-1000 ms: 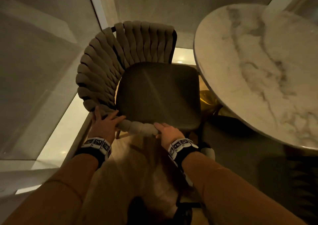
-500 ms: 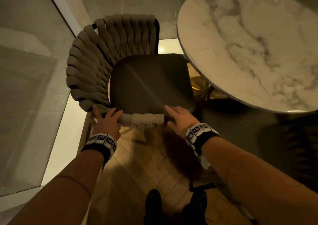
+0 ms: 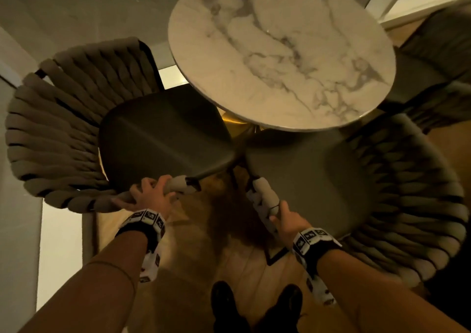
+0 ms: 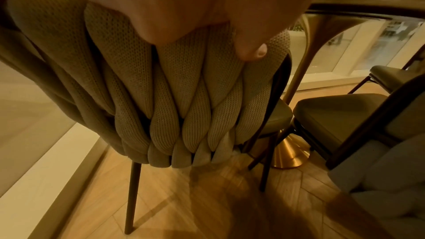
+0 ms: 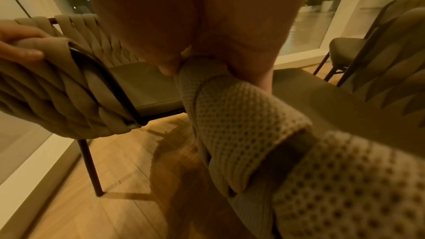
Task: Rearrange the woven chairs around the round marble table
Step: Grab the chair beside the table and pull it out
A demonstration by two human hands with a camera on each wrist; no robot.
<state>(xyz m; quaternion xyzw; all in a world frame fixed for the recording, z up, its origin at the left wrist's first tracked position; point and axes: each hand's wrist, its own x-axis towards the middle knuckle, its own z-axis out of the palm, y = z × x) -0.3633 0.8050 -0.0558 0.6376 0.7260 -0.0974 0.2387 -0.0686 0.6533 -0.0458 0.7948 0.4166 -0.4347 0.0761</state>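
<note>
Head view, looking down. A round white marble table with grey veining [image 3: 280,52] stands on a brass-coloured trumpet-shaped pedestal base [image 4: 289,154] set on a pale wooden floor laid in herringbone planks [image 3: 193,269]. Two chairs flank the person at the table's near edge.

The left-hand woven chair with a curved back of thick beige knitted straps and a dark padded seat [image 3: 58,134] stands at the near-left edge of the table; the far corner of its seat lies under the tabletop rim. The left hand [image 3: 150,195] is clamped over the end of this chair's woven back rim, fingers curled over the top and the thumb pressed on the outer side; the left wrist view shows a fingertip [image 4: 260,52] lying on the knitted straps.

The right-hand woven chair of the same beige knitted straps and dark seat [image 3: 407,195] stands at the near-right edge of the table, its seat edge reaching under the rim. The right hand [image 3: 285,220] is closed round the end of its back rim, the fingers wrapped round a strap-covered bar. The near seat corners of the two chairs come close together between the hands; whether they touch cannot be told.

A third dark-seated chair [image 3: 438,60] stands at the table's far-right edge. Two dark shoes [image 3: 254,307] show on the floor below the forearms.
</note>
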